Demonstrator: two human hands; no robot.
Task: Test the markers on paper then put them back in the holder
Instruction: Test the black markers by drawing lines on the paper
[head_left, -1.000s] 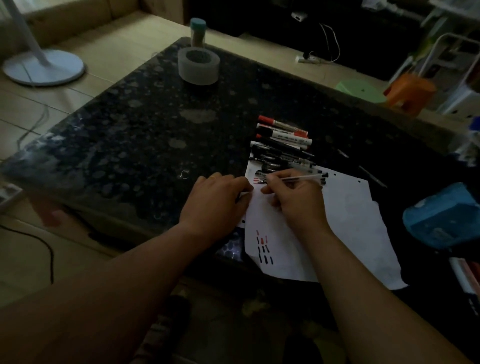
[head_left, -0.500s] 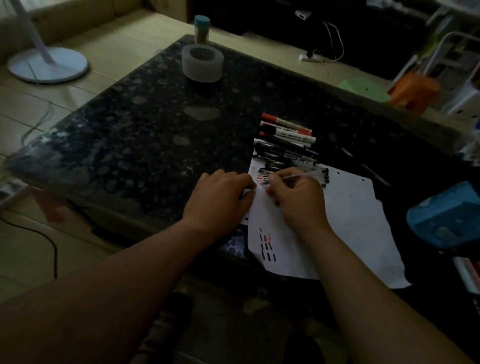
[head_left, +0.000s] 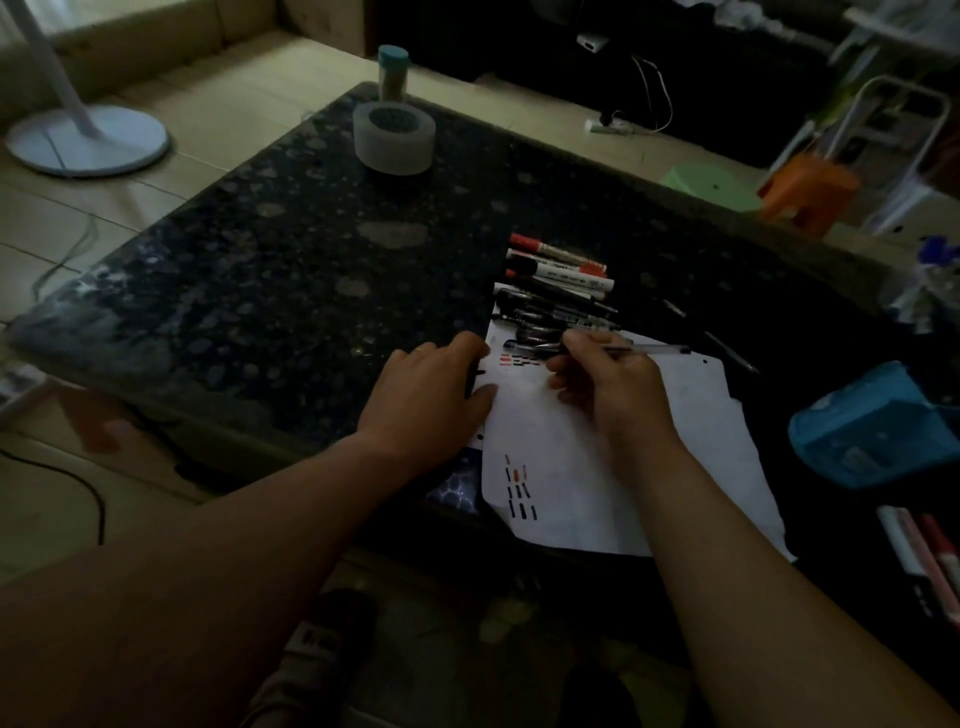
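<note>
Pinches a slim clear-barrelled pen between thumb and fingertips of the right hand, tip down beside the short red and black test dashes at the top of the white sheet of paper. Pins the sheet's left edge with the left hand, laid palm-down, fingers relaxed and holding nothing.

To do the stroke well, most likely: keep the left hand's weight on the paper, draw one short dash on bare paper next to the others, and stay clear of the barrels just above.

Shows a row of red-capped and black markers lying side by side across the sheet's far edge, not yet put away. Shows no certain holder; possibly the blue soft case at the right, too dim to tell.

Sets all this on a dark speckled stone worktop, with a grey roll of tape and a teal-capped bottle at its far end.

Beyond, in a dim room: pale tiled floor, white round fan base, green stool, orange stool.
</note>
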